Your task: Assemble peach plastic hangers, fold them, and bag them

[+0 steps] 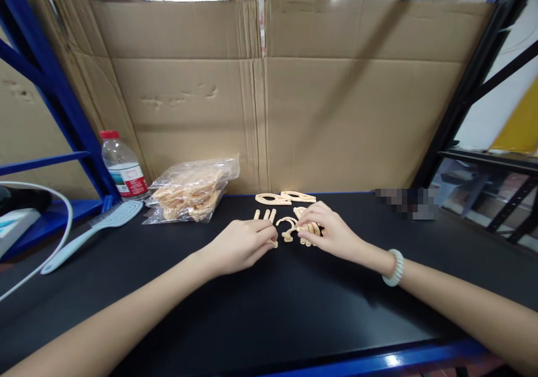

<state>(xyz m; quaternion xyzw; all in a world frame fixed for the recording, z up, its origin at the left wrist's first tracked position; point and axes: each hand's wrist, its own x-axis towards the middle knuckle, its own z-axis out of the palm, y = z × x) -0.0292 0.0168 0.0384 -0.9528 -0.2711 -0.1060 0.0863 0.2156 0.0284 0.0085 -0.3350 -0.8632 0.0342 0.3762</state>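
Several small tan wooden pieces (pixel 290 227) lie in a loose cluster on the black table (pixel 260 304). My left hand (pixel 241 243) rests on the table with its fingers pinched on a small tan piece at the cluster's left edge. My right hand (pixel 325 230) is curled over the right side of the cluster, fingers closed on some of the pieces. Two flat oval cut-out pieces (pixel 286 198) lie just behind the hands. Three short sticks (pixel 264 214) lie beside my left fingertips.
A clear plastic bag of more tan pieces (pixel 191 193) sits at the back left. A water bottle with a red cap (pixel 123 166) stands by the blue rack post. A pale blue hairbrush (pixel 94 232) lies at left. Cardboard sheets (pixel 269 91) wall the back.
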